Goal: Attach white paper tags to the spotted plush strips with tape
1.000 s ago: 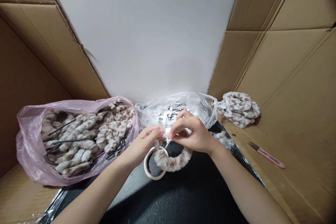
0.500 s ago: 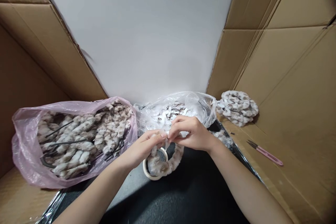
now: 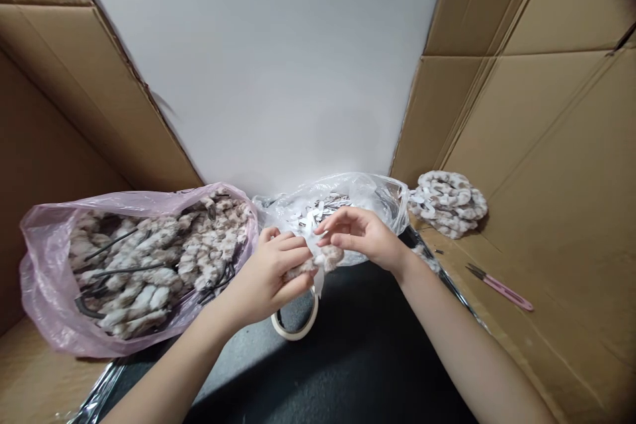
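Note:
My left hand (image 3: 278, 271) is wrapped round a fluffy, beige-and-white ring (image 3: 330, 257), most of which is hidden by the fingers. A white strip (image 3: 318, 280) hangs down from the fluffy piece. Just right of it, my right hand (image 3: 355, 235) has its fingers apart and curved, with nothing visible between them. Below my left hand, a roll of cream tape (image 3: 297, 334) rests on the black surface (image 3: 358, 358).
A pink plastic bag (image 3: 50, 265) of fluffy pieces and dark bands lies left. Behind my hands is a clear bag (image 3: 392, 202) with white labels. At right are a fluffy bundle (image 3: 450, 204) and pink snips (image 3: 507, 291). Cardboard (image 3: 556, 165) walls stand on both sides.
My left hand has turned over and closed round the fluffy ring, which has been raised off the tape roll. The fingers of my right hand have let go and spread.

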Demonstrator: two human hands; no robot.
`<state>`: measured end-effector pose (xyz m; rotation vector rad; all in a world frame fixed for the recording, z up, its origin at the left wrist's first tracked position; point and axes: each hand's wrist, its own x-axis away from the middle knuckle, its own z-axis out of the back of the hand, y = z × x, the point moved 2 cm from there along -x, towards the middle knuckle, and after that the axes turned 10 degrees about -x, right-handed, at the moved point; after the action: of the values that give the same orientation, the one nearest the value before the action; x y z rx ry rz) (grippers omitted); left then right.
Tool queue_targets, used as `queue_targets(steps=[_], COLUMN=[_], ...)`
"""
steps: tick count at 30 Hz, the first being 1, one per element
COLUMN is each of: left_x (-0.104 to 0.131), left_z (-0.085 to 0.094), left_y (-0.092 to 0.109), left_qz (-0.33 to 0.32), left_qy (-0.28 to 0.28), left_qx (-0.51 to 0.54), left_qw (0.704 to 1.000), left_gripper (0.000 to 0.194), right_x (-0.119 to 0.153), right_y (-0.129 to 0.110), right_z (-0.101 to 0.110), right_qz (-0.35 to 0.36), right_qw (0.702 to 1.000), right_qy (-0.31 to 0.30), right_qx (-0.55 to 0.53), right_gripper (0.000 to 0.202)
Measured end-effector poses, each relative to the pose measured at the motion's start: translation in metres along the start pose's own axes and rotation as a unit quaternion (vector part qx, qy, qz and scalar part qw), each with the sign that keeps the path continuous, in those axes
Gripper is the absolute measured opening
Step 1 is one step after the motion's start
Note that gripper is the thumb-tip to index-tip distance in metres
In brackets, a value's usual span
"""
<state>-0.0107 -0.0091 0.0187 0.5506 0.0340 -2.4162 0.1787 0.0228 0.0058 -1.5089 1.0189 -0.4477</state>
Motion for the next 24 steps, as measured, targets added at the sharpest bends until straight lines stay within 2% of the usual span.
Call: queue_targets(steps=[3,6,9,11,15,21,24], left_x=[0.001,0.001,0.003,0.005,0.007,0.005,0.005], left_z=[0.0,-0.001,-0.003,-0.005,-0.008,-0.004,-0.004], left_y=[0.003,0.005,0.006,0.005,0.004,0.007,0.007], left_qz=[-0.066,-0.122,-0.147,-0.151,-0.149,-0.162,-0.16], left_qy=[0.059,0.1,0.149,0.172,0.197,0.2,0.198], left_qx=[-0.121,-0.167,-0.184,-0.184,-0.191,-0.191,-0.186], left_qw=[0.989,0.973,0.96,0.956,0.95,0.947,0.949], left_gripper=[0.014,0.013,0.022,0.026,0.033,0.025,0.025], right_x=[-0.004,-0.003,0.0,0.001,0.0,-0.002,-0.002], right_y=[0.01,0.015,0.016,0.017,0.025,0.029,0.027], right_z=[0.0,-0.001,-0.005,-0.007,-0.007,0.0,0.0], right_qz=[-0.088,-0.176,-0.271,-0.308,-0.307,-0.284,-0.29], right_qw=[0.994,0.981,0.962,0.949,0.937,0.937,0.93], right_qy=[0.033,0.035,-0.008,-0.048,-0.085,-0.035,-0.034], right_qx=[0.059,0.08,0.023,-0.042,-0.145,-0.203,-0.221], right_gripper=[0.028,0.026,0.015,0.013,0.027,0.037,0.037])
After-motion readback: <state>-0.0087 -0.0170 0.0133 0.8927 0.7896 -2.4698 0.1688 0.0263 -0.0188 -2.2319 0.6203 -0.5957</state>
